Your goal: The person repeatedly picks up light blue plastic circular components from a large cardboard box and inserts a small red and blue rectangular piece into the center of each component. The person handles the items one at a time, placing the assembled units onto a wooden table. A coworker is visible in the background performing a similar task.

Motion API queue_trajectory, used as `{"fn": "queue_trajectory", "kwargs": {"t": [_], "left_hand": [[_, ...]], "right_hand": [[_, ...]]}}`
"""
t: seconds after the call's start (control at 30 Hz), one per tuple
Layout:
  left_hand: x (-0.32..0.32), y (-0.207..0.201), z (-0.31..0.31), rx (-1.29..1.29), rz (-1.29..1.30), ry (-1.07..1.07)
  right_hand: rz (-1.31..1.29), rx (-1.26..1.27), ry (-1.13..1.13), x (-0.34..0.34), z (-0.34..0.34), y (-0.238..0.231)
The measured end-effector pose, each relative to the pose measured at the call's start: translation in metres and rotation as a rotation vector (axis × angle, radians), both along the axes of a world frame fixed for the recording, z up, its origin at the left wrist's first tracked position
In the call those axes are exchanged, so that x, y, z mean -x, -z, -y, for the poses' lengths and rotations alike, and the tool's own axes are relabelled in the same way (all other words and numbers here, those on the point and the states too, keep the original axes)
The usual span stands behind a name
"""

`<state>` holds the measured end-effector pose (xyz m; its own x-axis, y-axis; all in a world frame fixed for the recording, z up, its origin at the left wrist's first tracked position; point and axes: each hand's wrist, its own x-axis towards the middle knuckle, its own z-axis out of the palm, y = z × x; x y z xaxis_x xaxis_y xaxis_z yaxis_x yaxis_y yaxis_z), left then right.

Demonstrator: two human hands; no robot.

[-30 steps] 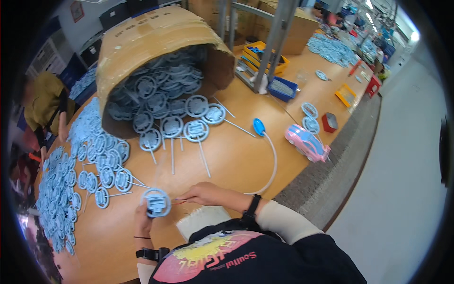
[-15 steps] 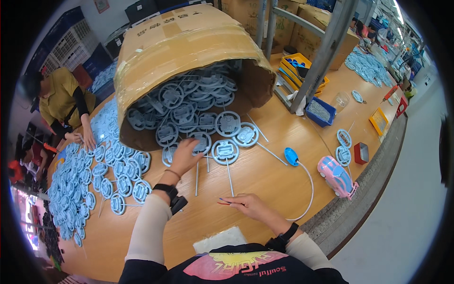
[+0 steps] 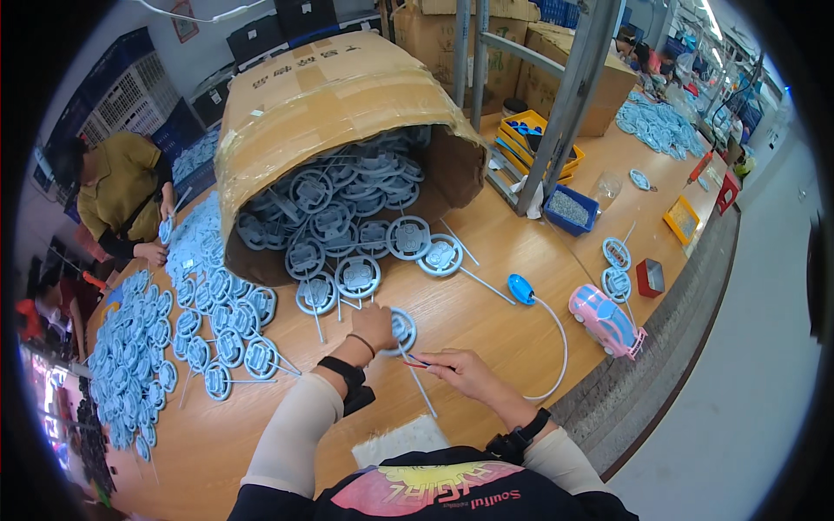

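My left hand (image 3: 373, 327) is closed on the rim of a light blue toy steering wheel (image 3: 403, 332) with a long thin rod, which slants down toward me. Close by on the right, my right hand (image 3: 465, 373) pinches a thin two-pronged tool (image 3: 420, 362), red and dark; its exact kind is unclear. The tool's tips are beside the wheel's rod, and whether they touch it cannot be made out. Behind my left hand, more such wheels spill from a large cardboard box (image 3: 347, 87) lying on its side.
Loose blue wheels cover the wooden table (image 3: 486, 339) at left, where a co-worker (image 3: 130, 191) handles one. On the right are a blue bulb with a white hose (image 3: 565, 339), a pink toy car (image 3: 604, 321), a blue bin (image 3: 571, 210) and a metal rack post (image 3: 569, 104).
My left hand has come back from the box opening toward me and closed on a wheel, bringing it beside the tool. My right hand has barely moved. The view has shifted slightly.
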<state>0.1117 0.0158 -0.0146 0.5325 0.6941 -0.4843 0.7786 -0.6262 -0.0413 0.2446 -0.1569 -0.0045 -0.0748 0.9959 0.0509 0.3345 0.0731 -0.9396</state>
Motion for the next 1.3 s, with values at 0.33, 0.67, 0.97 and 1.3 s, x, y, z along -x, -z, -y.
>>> {"fn": "queue_trajectory", "kwargs": {"t": [0.33,0.67,0.97,1.3], "left_hand": [[0.046,0.031,0.020,-0.078,0.237,0.323],[0.153,0.031,0.078,0.871,1.147,-0.878],[0.144,0.008,0.141,0.904,1.539,-1.043],[0.144,0.005,0.143,1.196,1.492,-0.953]], "right_hand": [[-0.056,-0.095,-0.012,0.016,0.031,-0.026],[0.313,-0.104,-0.081,0.047,0.043,-0.008],[0.332,-0.180,-0.189,0.062,0.034,-0.014],[0.340,-0.131,-0.307,0.051,0.023,-0.024]]}}
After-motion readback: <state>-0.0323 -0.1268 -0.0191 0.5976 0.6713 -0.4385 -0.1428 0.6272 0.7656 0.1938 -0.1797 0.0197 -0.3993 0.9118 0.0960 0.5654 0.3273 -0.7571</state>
